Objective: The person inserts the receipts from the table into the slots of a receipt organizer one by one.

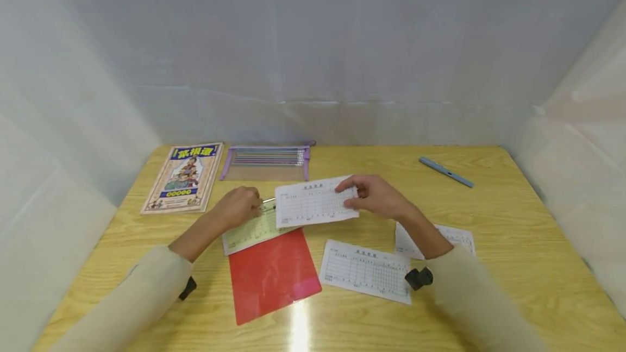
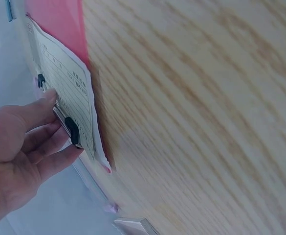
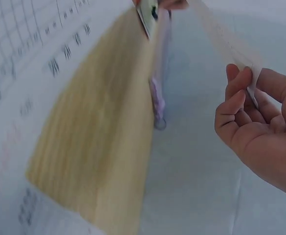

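Observation:
A white printed form (image 1: 313, 205) is pinched at its right end between the thumb and fingers of my right hand (image 1: 375, 195), held up over the table. Its left end overlaps a pale green form (image 1: 244, 233) lying on a red board (image 1: 274, 276). My left hand (image 1: 237, 208) grips the board's far edge, thumb on the green form's side. A clip with black ends (image 2: 71, 130) sits along that edge in the left wrist view. In the right wrist view, the fingers of my right hand (image 3: 257, 110) curl around the thin sheet (image 3: 231, 41).
Two more white forms (image 1: 364, 271) (image 1: 457, 237) lie near my right forearm. An illustrated booklet (image 1: 183, 178) is at the far left, beside a purple-edged mesh pouch (image 1: 266, 173) with pencils. A blue pen (image 1: 446, 171) lies at the back right. Pale sheeting (image 1: 313, 58) walls the table.

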Tool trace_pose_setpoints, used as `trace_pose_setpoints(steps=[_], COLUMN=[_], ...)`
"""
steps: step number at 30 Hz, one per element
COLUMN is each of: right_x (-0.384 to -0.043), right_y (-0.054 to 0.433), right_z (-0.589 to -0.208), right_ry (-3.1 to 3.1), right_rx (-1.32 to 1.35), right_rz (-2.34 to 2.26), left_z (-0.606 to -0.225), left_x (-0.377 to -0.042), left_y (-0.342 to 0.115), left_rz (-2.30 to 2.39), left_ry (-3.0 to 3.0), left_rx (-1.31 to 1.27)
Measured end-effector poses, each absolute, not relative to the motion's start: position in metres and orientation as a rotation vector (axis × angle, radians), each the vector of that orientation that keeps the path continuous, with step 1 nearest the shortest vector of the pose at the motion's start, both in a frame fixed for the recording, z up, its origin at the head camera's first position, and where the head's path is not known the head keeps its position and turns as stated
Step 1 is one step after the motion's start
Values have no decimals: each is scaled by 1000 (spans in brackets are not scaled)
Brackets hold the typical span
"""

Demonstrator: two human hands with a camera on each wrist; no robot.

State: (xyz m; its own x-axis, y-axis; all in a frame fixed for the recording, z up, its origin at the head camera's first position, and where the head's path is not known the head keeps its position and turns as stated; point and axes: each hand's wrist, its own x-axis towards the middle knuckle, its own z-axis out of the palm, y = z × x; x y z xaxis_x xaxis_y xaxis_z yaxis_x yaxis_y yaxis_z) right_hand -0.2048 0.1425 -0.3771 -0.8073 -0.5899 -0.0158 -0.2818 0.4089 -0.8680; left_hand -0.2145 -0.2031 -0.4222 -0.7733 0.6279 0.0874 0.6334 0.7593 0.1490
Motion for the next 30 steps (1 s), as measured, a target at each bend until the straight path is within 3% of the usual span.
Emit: trace_pose_setpoints(steps=[9, 30], right_x=[-199, -206], right_y=[92, 25], right_z=[-398, -418], right_ry=[2266, 2550], right_rx=[-818, -603], right_rz=[-1182, -862], left_z=[-422, -422], left_x=[-215, -214], left_y=[-202, -202], left_rz=[-237, -254], left_ry=[-2920, -2914], left_rx=[-1058, -1038])
